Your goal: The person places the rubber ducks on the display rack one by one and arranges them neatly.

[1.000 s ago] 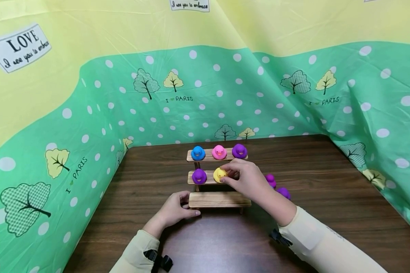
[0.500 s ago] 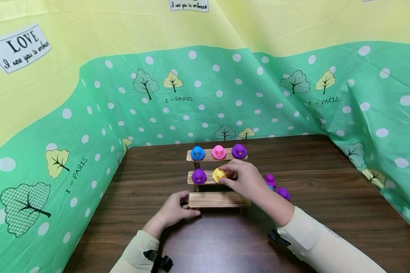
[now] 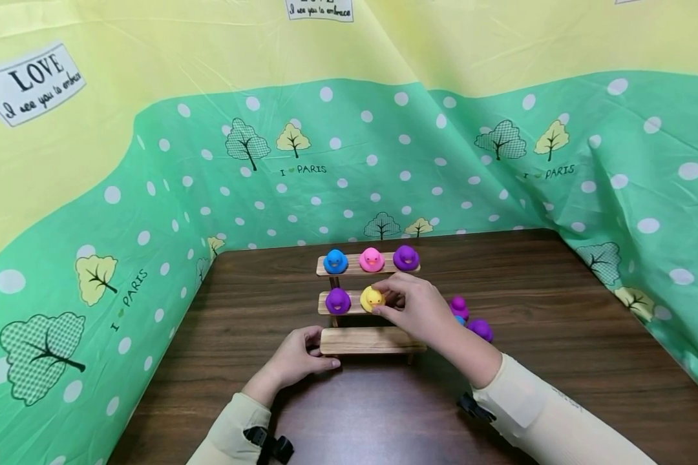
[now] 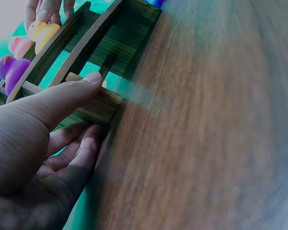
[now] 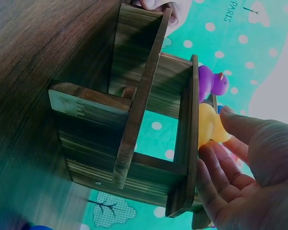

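A three-tier wooden display stand (image 3: 372, 341) stands on the table. My left hand (image 3: 293, 355) grips the left end of its lowest tier, thumb in front and fingers behind, as the left wrist view shows. At the middle tier my right hand (image 3: 415, 307) pinches a yellow rubber duck (image 3: 370, 299) between thumb and fingers; in the right wrist view the duck (image 5: 207, 127) sits right at the shelf. Left of it on that tier is a purple duck (image 3: 338, 301). Blue (image 3: 335, 261), pink (image 3: 371, 259) and purple (image 3: 406, 258) ducks line the top tier.
Right of the stand, partly behind my right forearm, several more ducks lie on the dark wooden table (image 3: 558, 310), among them a purple duck (image 3: 480, 330) and a magenta duck (image 3: 458, 307). A green and yellow printed cloth (image 3: 372, 142) walls the table at the back and sides.
The yellow duck has shifted slightly left along the middle tier with my right hand on it. My left hand has stayed at the stand's end.
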Action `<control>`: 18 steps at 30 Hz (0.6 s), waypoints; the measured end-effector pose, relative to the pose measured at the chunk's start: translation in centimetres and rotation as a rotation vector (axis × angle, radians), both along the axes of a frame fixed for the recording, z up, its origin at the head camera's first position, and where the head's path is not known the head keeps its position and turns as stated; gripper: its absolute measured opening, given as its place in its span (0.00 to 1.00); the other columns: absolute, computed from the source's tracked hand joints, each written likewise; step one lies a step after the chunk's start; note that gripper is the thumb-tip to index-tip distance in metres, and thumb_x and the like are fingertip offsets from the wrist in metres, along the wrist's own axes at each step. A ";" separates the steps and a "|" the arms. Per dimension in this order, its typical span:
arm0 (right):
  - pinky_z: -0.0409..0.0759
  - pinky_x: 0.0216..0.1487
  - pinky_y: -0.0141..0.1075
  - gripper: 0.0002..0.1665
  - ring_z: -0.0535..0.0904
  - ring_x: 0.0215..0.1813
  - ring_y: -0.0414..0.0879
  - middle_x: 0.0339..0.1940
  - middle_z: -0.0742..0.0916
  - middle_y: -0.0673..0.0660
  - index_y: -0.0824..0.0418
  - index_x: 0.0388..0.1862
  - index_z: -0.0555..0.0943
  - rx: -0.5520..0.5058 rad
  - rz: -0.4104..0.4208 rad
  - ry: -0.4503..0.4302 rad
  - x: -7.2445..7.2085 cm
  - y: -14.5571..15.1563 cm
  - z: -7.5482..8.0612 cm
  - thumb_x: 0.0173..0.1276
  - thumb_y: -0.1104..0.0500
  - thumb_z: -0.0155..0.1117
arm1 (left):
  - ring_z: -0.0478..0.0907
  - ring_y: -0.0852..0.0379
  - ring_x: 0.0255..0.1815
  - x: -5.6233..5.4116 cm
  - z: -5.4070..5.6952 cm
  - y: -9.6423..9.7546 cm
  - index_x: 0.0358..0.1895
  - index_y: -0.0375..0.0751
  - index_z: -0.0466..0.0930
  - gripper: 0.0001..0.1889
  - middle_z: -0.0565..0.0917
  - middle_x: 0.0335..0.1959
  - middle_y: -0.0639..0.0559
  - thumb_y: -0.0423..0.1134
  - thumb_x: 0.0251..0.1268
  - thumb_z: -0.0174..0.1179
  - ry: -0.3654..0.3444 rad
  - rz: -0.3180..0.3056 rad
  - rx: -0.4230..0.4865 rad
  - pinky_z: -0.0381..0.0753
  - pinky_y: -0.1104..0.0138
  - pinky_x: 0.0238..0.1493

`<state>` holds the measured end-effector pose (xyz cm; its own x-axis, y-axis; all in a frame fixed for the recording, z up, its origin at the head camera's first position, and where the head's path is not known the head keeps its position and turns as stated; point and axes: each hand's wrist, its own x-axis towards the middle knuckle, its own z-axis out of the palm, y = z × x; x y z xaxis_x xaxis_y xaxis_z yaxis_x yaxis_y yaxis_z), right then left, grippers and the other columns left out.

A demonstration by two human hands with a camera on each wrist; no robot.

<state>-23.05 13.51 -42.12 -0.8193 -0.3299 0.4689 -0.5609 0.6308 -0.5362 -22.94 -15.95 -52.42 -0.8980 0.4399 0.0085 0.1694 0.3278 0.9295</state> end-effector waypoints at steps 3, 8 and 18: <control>0.87 0.41 0.36 0.23 0.86 0.41 0.42 0.42 0.86 0.46 0.57 0.54 0.89 -0.008 0.002 -0.006 0.1 0.2 0.0 0.60 0.57 0.85 | 0.84 0.56 0.48 0.0 0.1 0.0 0.55 0.34 0.82 0.25 0.87 0.44 0.49 0.33 0.54 0.81 -0.004 -0.001 0.009 0.85 0.67 0.50; 0.88 0.41 0.37 0.23 0.87 0.41 0.44 0.43 0.87 0.50 0.58 0.53 0.89 -0.040 0.009 -0.022 0.4 0.8 0.1 0.59 0.59 0.85 | 0.84 0.55 0.48 0.0 0.1 0.0 0.55 0.33 0.82 0.25 0.87 0.44 0.49 0.33 0.54 0.81 -0.008 -0.004 0.013 0.85 0.67 0.51; 0.88 0.40 0.42 0.20 0.86 0.40 0.44 0.41 0.88 0.51 0.55 0.51 0.89 -0.084 -0.018 -0.040 0.7 3.3 -0.2 0.60 0.61 0.84 | 0.84 0.56 0.48 0.1 0.1 0.1 0.55 0.33 0.82 0.25 0.87 0.44 0.50 0.34 0.54 0.81 0.002 -0.002 -0.008 0.85 0.68 0.50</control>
